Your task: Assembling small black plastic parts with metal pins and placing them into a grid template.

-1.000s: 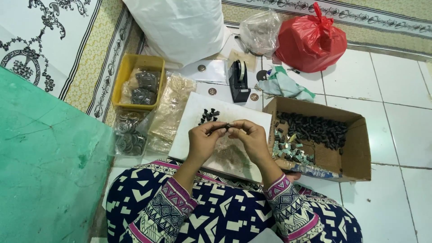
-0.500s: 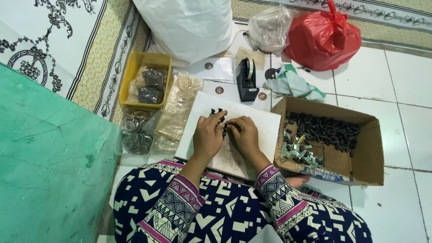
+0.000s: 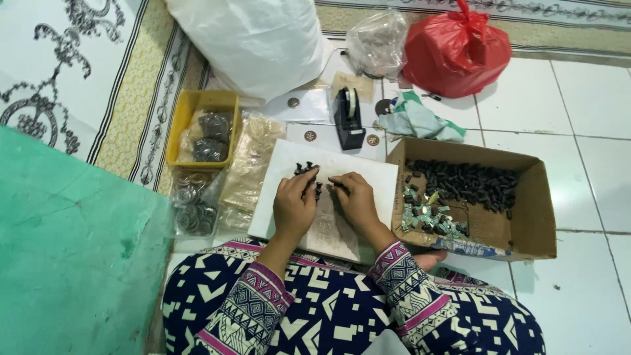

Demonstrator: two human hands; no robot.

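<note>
fingers (image 3: 309,179) of both hands now down on the white board (image 3: 368,174), pinching small black parts (image 3: 305,169), lifted a sec ago.

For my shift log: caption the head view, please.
Both hands, left and right, sort small black parts on a white board beside a cardboard box.

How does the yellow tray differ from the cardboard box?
The yellow tray is small, plastic-looking and holds bagged dark pieces; the cardboard box is larger, brown, and holds loose dark pieces plus greenish bits. The tray lies to the left of the white board, the box to its right. Both are open-topped, on the floor.
</note>
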